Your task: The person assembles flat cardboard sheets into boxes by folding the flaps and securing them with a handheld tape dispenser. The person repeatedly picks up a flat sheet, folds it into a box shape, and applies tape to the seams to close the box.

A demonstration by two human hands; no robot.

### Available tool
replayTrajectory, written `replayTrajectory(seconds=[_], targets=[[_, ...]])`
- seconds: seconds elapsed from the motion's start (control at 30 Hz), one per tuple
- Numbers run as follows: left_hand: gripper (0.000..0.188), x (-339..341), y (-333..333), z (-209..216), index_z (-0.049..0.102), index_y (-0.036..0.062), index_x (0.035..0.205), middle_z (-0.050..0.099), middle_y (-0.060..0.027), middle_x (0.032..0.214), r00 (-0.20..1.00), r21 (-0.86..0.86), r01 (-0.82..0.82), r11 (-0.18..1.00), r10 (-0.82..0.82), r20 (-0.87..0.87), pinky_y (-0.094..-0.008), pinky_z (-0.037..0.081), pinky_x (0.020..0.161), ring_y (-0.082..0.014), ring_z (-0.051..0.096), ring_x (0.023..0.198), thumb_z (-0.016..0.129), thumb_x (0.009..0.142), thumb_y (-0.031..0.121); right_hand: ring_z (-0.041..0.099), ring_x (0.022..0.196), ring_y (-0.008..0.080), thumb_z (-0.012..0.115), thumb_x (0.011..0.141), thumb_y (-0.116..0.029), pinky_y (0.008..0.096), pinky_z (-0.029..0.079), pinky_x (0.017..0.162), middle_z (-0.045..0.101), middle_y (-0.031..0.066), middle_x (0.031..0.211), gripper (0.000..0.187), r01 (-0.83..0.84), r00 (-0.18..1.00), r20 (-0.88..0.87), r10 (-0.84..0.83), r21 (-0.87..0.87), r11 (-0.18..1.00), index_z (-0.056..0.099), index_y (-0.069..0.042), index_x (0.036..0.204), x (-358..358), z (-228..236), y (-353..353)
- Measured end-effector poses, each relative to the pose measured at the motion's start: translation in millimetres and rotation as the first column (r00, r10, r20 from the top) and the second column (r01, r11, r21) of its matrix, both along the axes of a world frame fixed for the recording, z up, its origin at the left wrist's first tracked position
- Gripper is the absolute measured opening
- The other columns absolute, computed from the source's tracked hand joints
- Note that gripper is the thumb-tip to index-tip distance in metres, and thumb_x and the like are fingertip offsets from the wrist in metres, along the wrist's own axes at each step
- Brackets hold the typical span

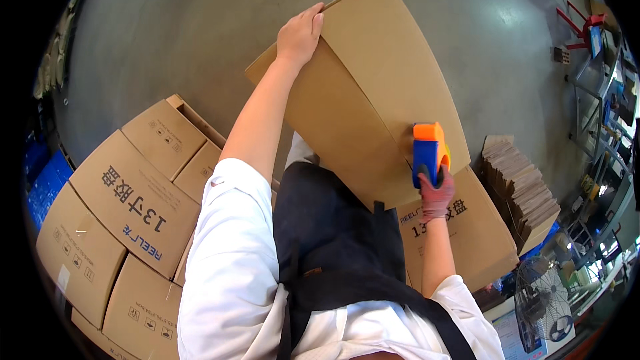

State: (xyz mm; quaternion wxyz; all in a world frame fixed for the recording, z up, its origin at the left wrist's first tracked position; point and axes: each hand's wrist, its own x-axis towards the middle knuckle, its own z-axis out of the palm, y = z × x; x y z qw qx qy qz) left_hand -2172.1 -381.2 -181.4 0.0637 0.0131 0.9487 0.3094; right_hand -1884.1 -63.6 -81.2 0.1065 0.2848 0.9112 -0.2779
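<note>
A large brown cardboard box (400, 53) stands tilted in front of me, its two top flaps meeting along a slanting seam. Bare, my left hand (299, 35) grips the box's far left edge, with the fingertips curled over the rim and partly hidden. In a red glove with dark fingertips, my right hand (437, 193) is closed round a blue and orange tape dispenser (425, 150). The dispenser is over the near right end of the seam. Whether its tape touches the cardboard I cannot tell.
Printed cartons (133, 193) are stacked at my left. Another printed carton (483, 240) lies under my right forearm. Beyond it stands a bundle of flat cardboard pieces (517, 180). A black wire fan (543, 300) is at the lower right, and a red metal stand (588, 27) at the far right.
</note>
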Motion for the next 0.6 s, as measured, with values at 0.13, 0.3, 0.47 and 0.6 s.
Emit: replayTrajectory(seconds=[0.13, 0.3, 0.47, 0.6], targets=[[0.034, 3, 7, 4, 0.056, 0.0112, 0.116, 0.066, -0.0097, 0.103, 1.0, -0.236, -0.014, 0.972, 0.011, -0.015, -0.0383, 0.052, 0.074, -0.028, 0.063, 0.088, 0.038, 0.098, 0.034, 0.057, 0.087, 0.0149, 0.072, 0.073, -0.044, 0.03, 0.046, 0.075, 0.063, 0.0088, 0.096, 0.062, 0.197, 0.963, -0.024, -0.267, -0.615, 0.763, 0.059, 0.005, 0.106, -30, 46, 3], [0.032, 4, 10, -4, 0.055, 0.0103, 0.113, 0.066, -0.0066, 0.099, 0.999, -0.362, -0.041, 0.931, 0.036, -0.023, -0.0398, 0.052, 0.066, -0.0273, 0.064, 0.079, 0.041, 0.097, 0.034, 0.058, 0.095, 0.0223, 0.049, 0.074, -0.073, 0.0338, 0.045, 0.086, 0.063, 0.0147, 0.1, 0.089, -0.009, 0.984, -0.122, -0.132, -0.766, 0.643, 0.057, 0.009, 0.11, -79, 39, -37], [0.037, 1, 9, -31, 0.052, 0.0093, 0.12, 0.059, -0.0083, 0.119, 0.945, -0.467, -0.139, 0.874, -0.025, -0.328, -0.0442, 0.043, 0.095, -0.0277, 0.055, 0.113, 0.043, 0.096, 0.035, 0.061, 0.083, 0.034, 0.049, 0.078, -0.065, 0.0382, 0.047, 0.077, 0.064, 0.0187, 0.092, 0.071, -0.224, 0.959, -0.269, 0.089, -0.526, 0.821, 0.062, 0.0, 0.101, -106, -47, -79], [0.035, 8, 9, -25, 0.05, 0.0124, 0.126, 0.056, -0.007, 0.125, 0.909, -0.426, -0.203, 0.882, 0.008, -0.417, -0.0428, 0.033, 0.106, -0.0271, 0.046, 0.124, 0.044, 0.096, 0.027, 0.061, 0.085, 0.035, 0.044, 0.075, -0.075, 0.0392, 0.047, 0.077, 0.063, 0.018, 0.089, 0.081, -0.277, 0.957, -0.221, 0.187, -0.506, 0.817, 0.062, 0.0, 0.099, -99, -61, -73]])
